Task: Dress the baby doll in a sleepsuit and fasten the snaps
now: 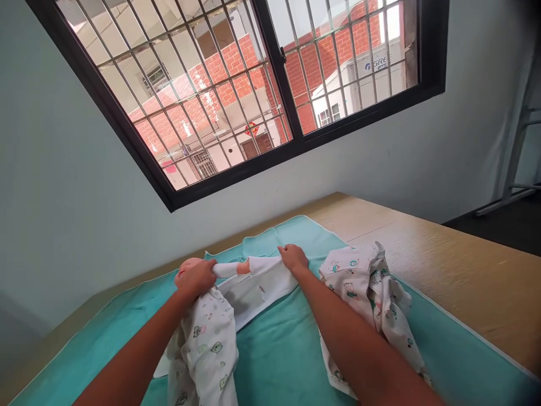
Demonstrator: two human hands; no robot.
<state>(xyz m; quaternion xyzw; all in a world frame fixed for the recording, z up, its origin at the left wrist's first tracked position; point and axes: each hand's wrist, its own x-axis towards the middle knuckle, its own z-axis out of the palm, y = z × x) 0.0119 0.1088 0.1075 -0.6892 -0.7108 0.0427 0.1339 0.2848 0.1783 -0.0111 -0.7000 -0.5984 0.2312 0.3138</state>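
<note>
A doll (pixel 183 269) lies on the teal cloth (pixel 276 349), its head partly hidden by my left hand (pixel 202 278). That hand is closed around the upper part of the doll's outstretched arm (pixel 244 268), which is white with a bare pinkish stretch. My right hand (pixel 293 257) is closed in a fist on the far end of a plain white garment (pixel 270 285), pulled out taut to the right of the doll. The bare part of the arm meets the edge of this white fabric. A printed baby garment (pixel 213 338) covers the doll's body below my left hand.
A second printed baby garment (pixel 359 282) lies crumpled right of my right forearm. Under the cloth is a wooden table (pixel 456 254), against a pale wall (pixel 270 189). A barred window (pixel 236 90) is above, and a metal frame (pixel 513 152) stands at far right.
</note>
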